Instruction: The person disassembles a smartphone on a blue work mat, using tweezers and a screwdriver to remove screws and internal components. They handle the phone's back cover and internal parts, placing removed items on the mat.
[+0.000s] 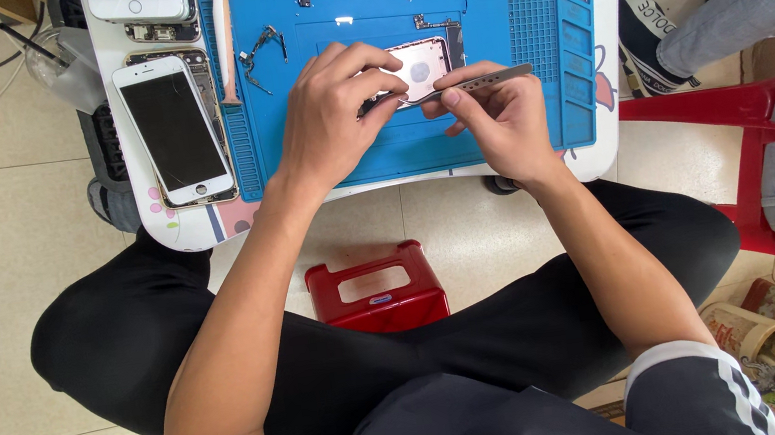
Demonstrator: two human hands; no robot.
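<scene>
Gripping one tweezers point(480, 82), right hand point(503, 125); two phones point(174, 128).

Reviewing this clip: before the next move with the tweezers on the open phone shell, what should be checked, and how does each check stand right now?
1. Shell steadied: left hand rests on the phone shell on the blue mat. Ok.
2. Tool grip: right hand pinches the metal tweezers near the middle. Ok.
3. Tweezer tip on its target: hidden under the left fingers. Cannot tell.
4. Loose parts contained: small screws and a bracket lie scattered on the mat, not in a tray. Not ok.
5. Elbow room: a white phone lies by the table's left edge, apart from both hands. Ok.
</scene>
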